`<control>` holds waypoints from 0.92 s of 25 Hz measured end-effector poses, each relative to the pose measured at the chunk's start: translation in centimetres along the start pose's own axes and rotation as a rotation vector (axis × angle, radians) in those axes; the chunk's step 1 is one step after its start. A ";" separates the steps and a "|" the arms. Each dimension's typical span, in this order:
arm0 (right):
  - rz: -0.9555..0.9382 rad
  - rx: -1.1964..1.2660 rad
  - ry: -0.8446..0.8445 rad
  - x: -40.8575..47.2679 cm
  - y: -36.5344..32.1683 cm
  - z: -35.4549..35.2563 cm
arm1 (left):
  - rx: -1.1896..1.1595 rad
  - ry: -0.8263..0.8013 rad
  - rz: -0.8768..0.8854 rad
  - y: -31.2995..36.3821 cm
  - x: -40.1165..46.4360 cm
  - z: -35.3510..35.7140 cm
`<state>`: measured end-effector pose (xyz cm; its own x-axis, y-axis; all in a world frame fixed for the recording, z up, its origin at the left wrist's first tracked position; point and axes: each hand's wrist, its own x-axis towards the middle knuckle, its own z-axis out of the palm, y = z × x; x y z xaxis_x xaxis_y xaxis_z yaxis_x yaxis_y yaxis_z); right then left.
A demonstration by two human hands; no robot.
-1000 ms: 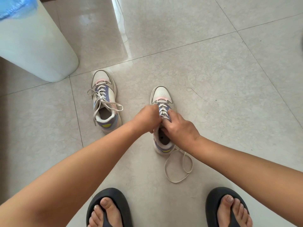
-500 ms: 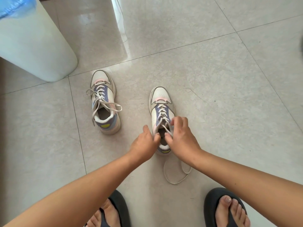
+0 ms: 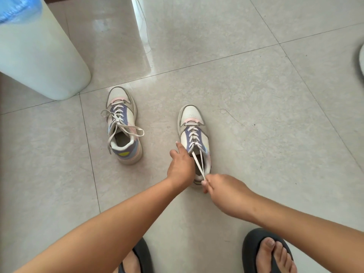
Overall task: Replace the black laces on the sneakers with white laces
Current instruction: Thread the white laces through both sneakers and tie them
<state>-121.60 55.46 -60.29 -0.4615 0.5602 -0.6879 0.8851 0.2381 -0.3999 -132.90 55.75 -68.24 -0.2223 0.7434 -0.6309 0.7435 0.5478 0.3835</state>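
Right hand (image 3: 222, 189) pinches white lace ends (image 3: 198, 164) taut | left hand (image 3: 180, 167) grips sneaker (image 3: 195, 142) collar, fingers hidden | lace tails unseen

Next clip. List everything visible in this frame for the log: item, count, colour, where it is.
sneakers: 2, white with purple and pink panels, on the floor; left sneaker farther off, right sneaker under the hands
laces: white, on both; the left sneaker's lace lies loose over its sides, the right sneaker's lace is pulled taut toward the heel
bin: 1, white with a blue liner, upper left
white panel: 1, top centre, standing on the floor
floor: pale grey tiles
pale object: 1, right edge, cut off, unidentifiable
sandals: 2, black, bottom edge; left sandal, right sandal
left hand: steadies the right sneaker's side
right hand: grip pinches the lace ends
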 end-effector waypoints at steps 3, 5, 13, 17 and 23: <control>-0.028 0.294 0.021 0.7 0.5 -0.9 | 0.051 -0.016 0.008 0.2 0.3 -0.1; -0.018 0.522 0.066 1.1 0.7 -3.1 | 0.016 0.060 0.165 -0.7 0.7 -0.4; -0.042 0.514 0.046 2.9 2.3 -11.3 | -0.488 -0.017 0.531 0.4 2.7 -4.1; 0.055 -0.092 0.549 4.3 4.6 -12.9 | -0.826 -0.158 0.288 2.1 4.0 -5.7; 0.037 0.600 0.323 7.0 3.3 -3.0 | -0.697 -0.146 0.441 3.3 4.8 -7.5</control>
<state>-121.71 62.52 -64.65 -0.3079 0.7905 -0.5295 0.6701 -0.2149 -0.7105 -136.29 64.03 -64.96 0.1169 0.9144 -0.3876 0.1718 0.3657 0.9147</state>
